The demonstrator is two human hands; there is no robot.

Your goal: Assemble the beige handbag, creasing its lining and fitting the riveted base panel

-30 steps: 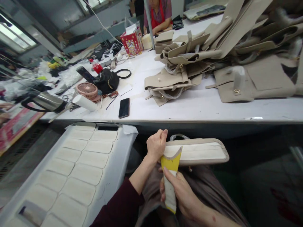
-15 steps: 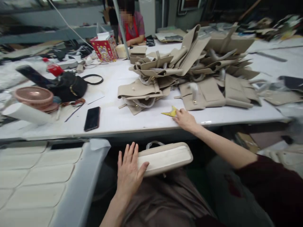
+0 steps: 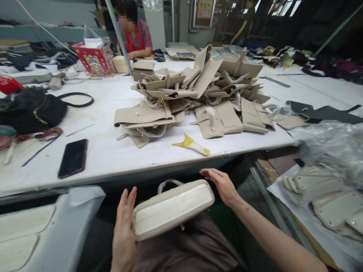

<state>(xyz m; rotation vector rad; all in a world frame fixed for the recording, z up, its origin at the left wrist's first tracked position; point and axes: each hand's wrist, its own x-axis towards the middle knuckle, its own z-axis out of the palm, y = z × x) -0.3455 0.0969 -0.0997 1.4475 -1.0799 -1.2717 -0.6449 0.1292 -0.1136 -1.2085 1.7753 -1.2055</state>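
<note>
A beige handbag rests on my lap, its pale, flat base facing up and a wrapped handle showing behind it. My left hand lies along the bag's left end with the fingers stretched out. Just off the right end is my right hand, fingers extended and nothing in it. A yellow scraper with a forked blade and a whitish handle lies on the table edge beyond the bag.
Beige unfinished bags are heaped on the white table. A phone lies at the left, near a black bag. Pale panels sit on a grey board and at right. Co-worker across the table.
My right hand has let go of the yellow scraper and come back beside the bag. My left hand has shifted from the bag's top to its left end. The view has turned right.
</note>
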